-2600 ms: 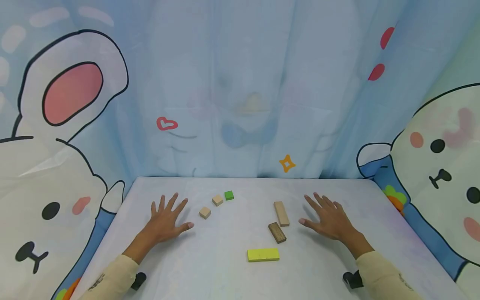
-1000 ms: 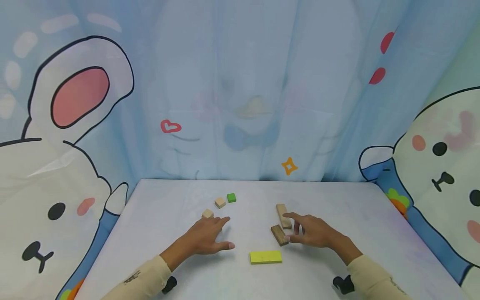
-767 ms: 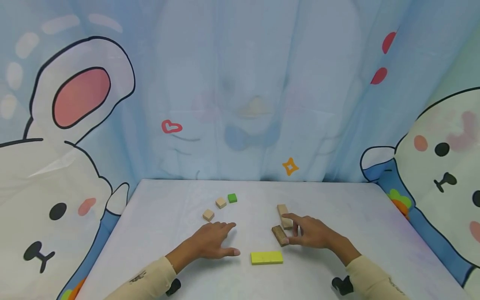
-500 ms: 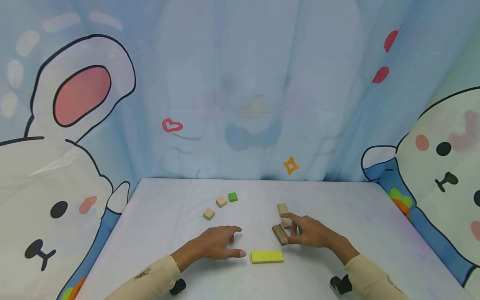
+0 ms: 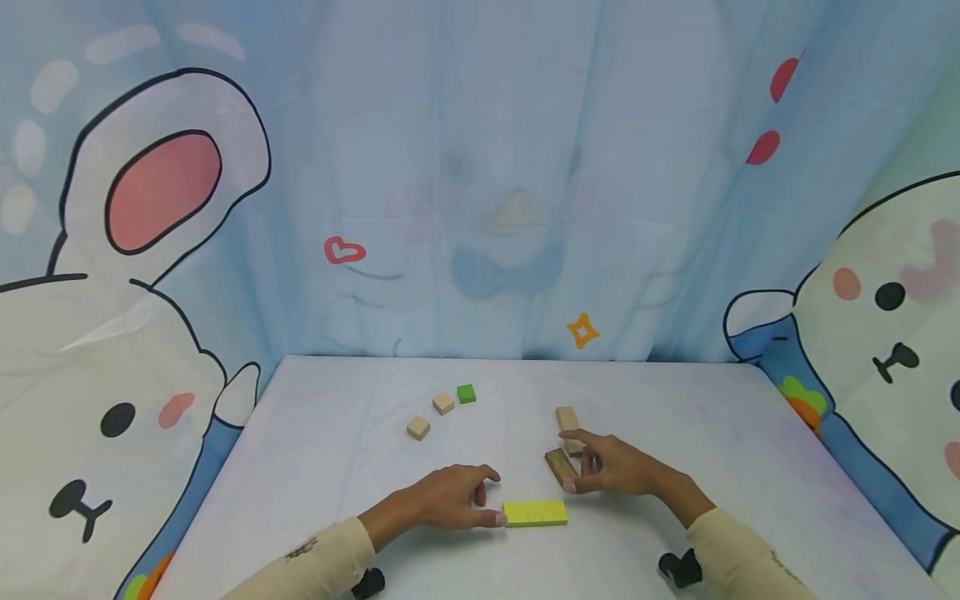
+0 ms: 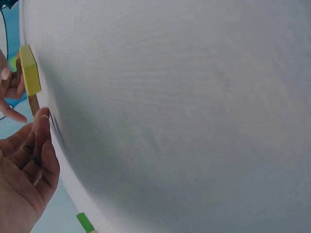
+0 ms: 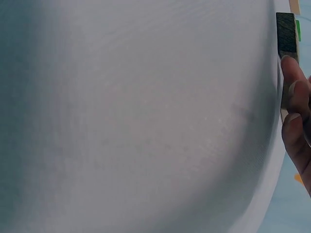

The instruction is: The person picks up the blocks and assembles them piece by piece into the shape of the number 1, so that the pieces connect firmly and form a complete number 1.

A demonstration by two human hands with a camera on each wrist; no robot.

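By the look of it, you have hardly begun and most remains: the yellow block, dark block, pale block and three cubes lie unstacked on the table. Your left hand gapes, thumb by the yellow block's end; your right meets the dark block, whether pinching I cannot tell. Only the left wrist view shows your left palm; only the head view, every cube whole.

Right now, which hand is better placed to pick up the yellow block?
Likely the left hand: its thumb is at the yellow block, while the right hand is at the brown block.
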